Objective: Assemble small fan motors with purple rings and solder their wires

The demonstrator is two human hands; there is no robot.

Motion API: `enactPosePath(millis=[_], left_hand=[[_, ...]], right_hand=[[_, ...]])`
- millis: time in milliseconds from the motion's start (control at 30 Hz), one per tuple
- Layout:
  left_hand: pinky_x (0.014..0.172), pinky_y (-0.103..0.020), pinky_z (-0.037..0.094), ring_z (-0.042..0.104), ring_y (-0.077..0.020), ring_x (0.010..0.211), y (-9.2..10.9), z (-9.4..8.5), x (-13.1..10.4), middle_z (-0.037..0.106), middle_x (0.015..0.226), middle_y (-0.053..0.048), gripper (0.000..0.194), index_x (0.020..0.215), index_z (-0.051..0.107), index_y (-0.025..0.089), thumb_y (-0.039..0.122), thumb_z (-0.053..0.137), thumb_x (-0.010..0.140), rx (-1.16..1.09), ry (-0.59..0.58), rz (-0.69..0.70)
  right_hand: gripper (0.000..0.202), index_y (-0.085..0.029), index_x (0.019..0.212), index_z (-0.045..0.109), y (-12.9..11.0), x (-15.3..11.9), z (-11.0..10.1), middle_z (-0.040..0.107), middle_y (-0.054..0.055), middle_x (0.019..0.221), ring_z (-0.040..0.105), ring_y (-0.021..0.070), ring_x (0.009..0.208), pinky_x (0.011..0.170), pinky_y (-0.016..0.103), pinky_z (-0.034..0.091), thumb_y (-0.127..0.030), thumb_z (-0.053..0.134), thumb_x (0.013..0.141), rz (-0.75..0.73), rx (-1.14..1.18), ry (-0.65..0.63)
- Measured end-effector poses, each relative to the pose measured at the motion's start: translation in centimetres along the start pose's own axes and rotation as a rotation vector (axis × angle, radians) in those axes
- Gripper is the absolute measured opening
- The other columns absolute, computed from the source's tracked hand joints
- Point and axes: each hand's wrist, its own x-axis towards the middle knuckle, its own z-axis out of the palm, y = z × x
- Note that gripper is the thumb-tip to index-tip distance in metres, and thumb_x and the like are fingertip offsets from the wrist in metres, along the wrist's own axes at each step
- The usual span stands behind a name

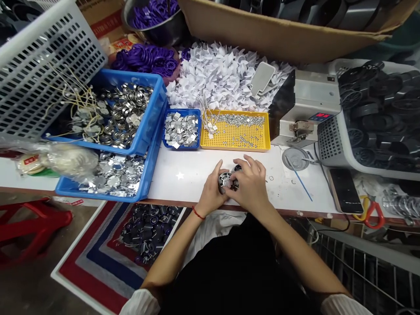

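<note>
At the front of the white worktop (183,188), my left hand (211,188) is closed around a small round dark part with a silvery face (225,180). My right hand (251,186) meets it from the right, thumb and fingertips pinched at the part's face. Whatever small piece the right fingertips may hold is hidden by the fingers. Behind them a second dark round edge (236,168) shows, partly covered by my right hand. Beyond both hands stands a yellow tray (236,146) of small metal bits, beside a blue tray (181,146) of square silvery pieces.
Stacked blue bins (154,113) of metal parts stand left, under a white basket (65,35). White paper pieces (216,70) lie behind. Rightward are a machine with a red display (315,96), a round grey lid (296,158), a phone (344,190), scissors (374,212) and a basket of black parts (331,140).
</note>
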Motion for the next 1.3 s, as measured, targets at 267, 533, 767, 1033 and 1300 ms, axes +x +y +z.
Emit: enactPosePath(millis=[267, 533, 767, 1033, 1300], left_hand=[[0.098, -0.043, 0.048, 0.060, -0.0240, 0.114, -0.5, 1.6, -0.7, 0.061, 0.123, -0.010, 0.092, 0.153, 0.009, 0.023, 0.027, 0.066, 0.080, -0.032, 0.080, -0.019], [0.102, -0.044, 0.045, 0.055, -0.0270, 0.122, 1.3, -6.7, -2.3, 0.060, 0.129, -0.013, 0.054, 0.135, 0.048, 0.020, 0.036, 0.063, 0.086, 0.329, 0.205, -0.028], [0.087, -0.044, 0.045, 0.061, -0.0315, 0.097, -1.9, -20.9, -0.6, 0.066, 0.100, -0.016, 0.025, 0.094, 0.069, 0.012, 0.032, 0.056, 0.087, 1.023, 0.467, -0.711], [0.085, -0.048, 0.047, 0.061, -0.0372, 0.100, -3.0, -21.9, 0.9, 0.065, 0.100, -0.021, 0.021, 0.088, 0.070, 0.009, 0.022, 0.054, 0.082, 1.105, 0.325, -0.753], [0.074, -0.037, 0.056, 0.067, -0.0214, 0.071, 5.7, -16.0, -3.5, 0.070, 0.077, -0.005, 0.041, 0.108, 0.067, 0.014, 0.043, 0.065, 0.079, 0.029, 0.479, -0.603]], right_hand=[[0.008, -0.019, 0.068, 0.069, -0.8, 0.7, 0.5, 0.065, 0.012, 0.120, 0.043, 0.0400, 0.130, 0.107, 0.061, 0.028, -0.025, 0.073, 0.069, 0.002, -0.132, -0.088], [0.020, -0.023, 0.084, 0.071, 0.9, -0.8, 0.0, 0.069, 0.009, 0.112, 0.052, 0.0340, 0.120, 0.099, 0.055, 0.034, -0.040, 0.062, 0.086, 0.010, 0.020, -0.009], [0.039, -0.022, 0.116, 0.058, 3.8, -2.8, -0.4, 0.066, 0.012, 0.117, 0.058, 0.0299, 0.111, 0.090, 0.045, 0.038, -0.051, 0.047, 0.093, 0.149, 0.147, 0.115], [0.024, -0.023, 0.103, 0.063, 3.5, -5.3, -0.7, 0.071, 0.006, 0.100, 0.063, 0.0263, 0.099, 0.087, 0.042, 0.041, -0.043, 0.054, 0.092, 0.134, 0.154, 0.151], [0.041, -0.026, 0.120, 0.057, -0.5, -4.2, -3.4, 0.070, 0.005, 0.099, 0.066, 0.0210, 0.084, 0.069, 0.035, 0.053, -0.034, 0.070, 0.082, -0.030, 0.459, 0.098]])
